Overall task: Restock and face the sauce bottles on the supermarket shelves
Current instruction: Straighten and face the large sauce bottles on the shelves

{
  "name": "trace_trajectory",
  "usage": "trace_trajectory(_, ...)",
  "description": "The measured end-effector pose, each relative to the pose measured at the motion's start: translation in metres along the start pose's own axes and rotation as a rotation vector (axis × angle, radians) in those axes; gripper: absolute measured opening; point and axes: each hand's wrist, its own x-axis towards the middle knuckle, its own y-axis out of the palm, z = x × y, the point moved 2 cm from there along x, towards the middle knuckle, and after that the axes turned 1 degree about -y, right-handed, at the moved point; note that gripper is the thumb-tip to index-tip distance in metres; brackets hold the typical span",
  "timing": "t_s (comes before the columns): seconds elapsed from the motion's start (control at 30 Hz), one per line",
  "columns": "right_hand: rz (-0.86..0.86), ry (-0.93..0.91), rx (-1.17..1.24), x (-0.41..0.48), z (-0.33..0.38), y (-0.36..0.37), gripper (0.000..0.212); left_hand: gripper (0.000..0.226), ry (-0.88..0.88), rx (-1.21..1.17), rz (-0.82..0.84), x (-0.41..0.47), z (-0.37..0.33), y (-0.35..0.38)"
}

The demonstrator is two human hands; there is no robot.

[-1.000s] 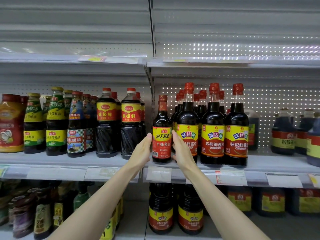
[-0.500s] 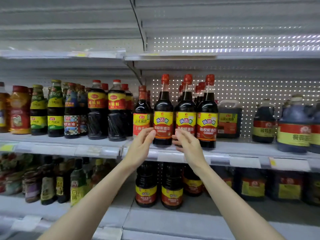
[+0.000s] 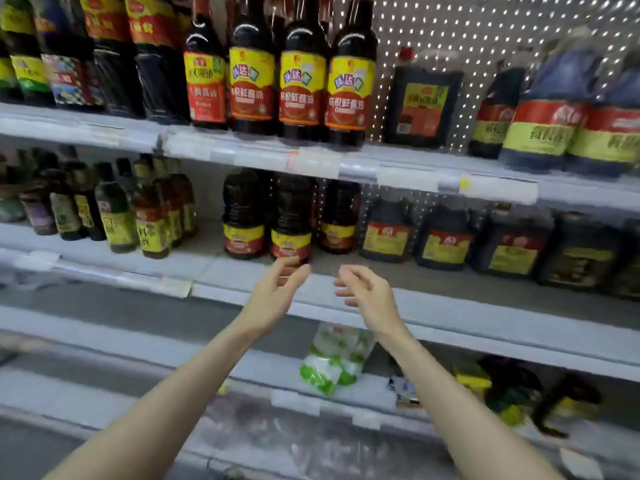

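Three tall dark soy sauce bottles with yellow-red labels stand in a row on the upper shelf, with a red-labelled bottle to their left. On the shelf below stand squat dark bottles with yellow-red labels. My left hand and my right hand hover in front of that lower shelf, just before the squat bottles, fingers loosely curled, holding nothing.
Large dark jugs fill the upper shelf's right side and more jugs the lower right. Small oil bottles stand at lower left. A green-white bag lies on the bottom shelf.
Both hands have left the bottles on the upper shelf and dropped to the shelf below. The view has tilted downward and moved closer.
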Motion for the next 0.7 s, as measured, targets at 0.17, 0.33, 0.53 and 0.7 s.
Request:
trace_trajectory(0.17, 0.003, 0.174, 0.046, -0.033, -0.101, -0.007, 0.010, 0.030, -0.181, 0.032, 0.042, -0.032, 0.084, 0.040)
trace_trajectory(0.33, 0.026, 0.341, 0.045, -0.065, -0.198, -0.003, 0.007, 0.032, -0.394, 0.049, 0.043, -0.064, 0.177, 0.065)
trace_trajectory(0.53, 0.044, 0.481, 0.045, -0.100, -0.297, 0.010, 0.009, 0.061, -0.573, 0.086, 0.087, -0.100, 0.276, 0.081)
trace_trajectory(0.7, 0.108, 0.593, 0.012, -0.130, -0.375, 0.037, 0.009, 0.036, -0.700, 0.111, 0.065, -0.135, 0.365, 0.085)
